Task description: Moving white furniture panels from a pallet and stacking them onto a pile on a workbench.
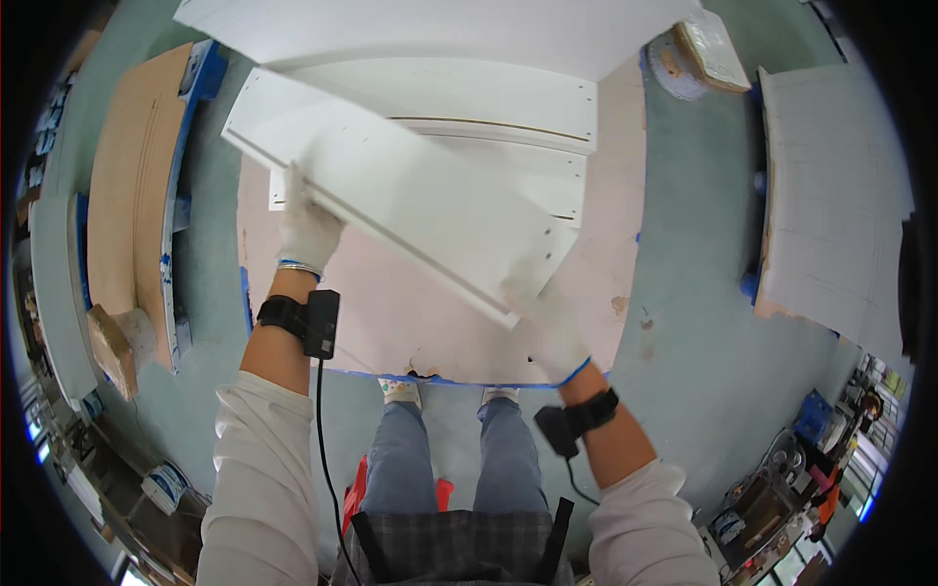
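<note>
A long white panel [401,186] with small holes near its right end is tilted across the middle, its left end farther from me than its right. My left hand [311,225], in a white glove, is closed on its near edge, left of the middle. At the panel's near right corner, my gloved right hand [555,337] grips the end, smeared by motion and with its fingertips hard to make out. Under and beyond it lie more white panels [528,166] with holes and dark grooves, partly covered by the one I hold.
A pinkish sheet [440,327] with a blue edge lies beneath the panels. A large white board [440,34] is at the far side. Brown boards [142,186] on a blue pallet stand left, a covered stack [835,195] right. A wrapped roll [674,68] sits far right.
</note>
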Demonstrator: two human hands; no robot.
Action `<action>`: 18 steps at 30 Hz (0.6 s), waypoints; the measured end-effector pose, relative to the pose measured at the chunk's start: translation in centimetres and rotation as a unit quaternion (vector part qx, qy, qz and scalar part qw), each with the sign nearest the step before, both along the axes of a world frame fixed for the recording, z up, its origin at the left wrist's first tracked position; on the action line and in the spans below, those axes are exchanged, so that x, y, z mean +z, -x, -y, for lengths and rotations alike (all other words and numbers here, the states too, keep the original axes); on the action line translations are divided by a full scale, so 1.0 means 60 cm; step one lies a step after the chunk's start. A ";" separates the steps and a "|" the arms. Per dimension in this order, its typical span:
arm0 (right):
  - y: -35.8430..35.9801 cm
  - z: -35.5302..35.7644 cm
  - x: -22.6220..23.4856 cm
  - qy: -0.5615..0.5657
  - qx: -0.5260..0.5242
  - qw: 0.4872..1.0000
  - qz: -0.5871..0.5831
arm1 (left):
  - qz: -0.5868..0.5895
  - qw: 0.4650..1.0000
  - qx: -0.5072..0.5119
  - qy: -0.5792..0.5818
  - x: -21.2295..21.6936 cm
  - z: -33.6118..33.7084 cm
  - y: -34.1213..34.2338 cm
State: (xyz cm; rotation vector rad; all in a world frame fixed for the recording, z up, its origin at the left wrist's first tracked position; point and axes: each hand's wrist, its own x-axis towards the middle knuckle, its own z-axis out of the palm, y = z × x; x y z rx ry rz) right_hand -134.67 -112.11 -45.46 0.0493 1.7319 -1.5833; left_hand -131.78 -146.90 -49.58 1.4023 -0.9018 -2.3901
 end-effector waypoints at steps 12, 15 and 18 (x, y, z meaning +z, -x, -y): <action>-0.386 -0.261 0.447 -0.125 -0.207 0.961 0.133 | -0.104 0.958 -0.175 -0.202 0.291 -0.227 -0.257; -0.530 -0.311 0.575 -0.067 -0.282 0.944 0.160 | -0.089 0.916 -0.283 -0.271 0.420 -0.269 -0.299; -0.672 -0.322 0.666 0.023 -0.403 0.903 0.149 | -0.094 0.879 -0.383 -0.268 0.543 -0.311 -0.317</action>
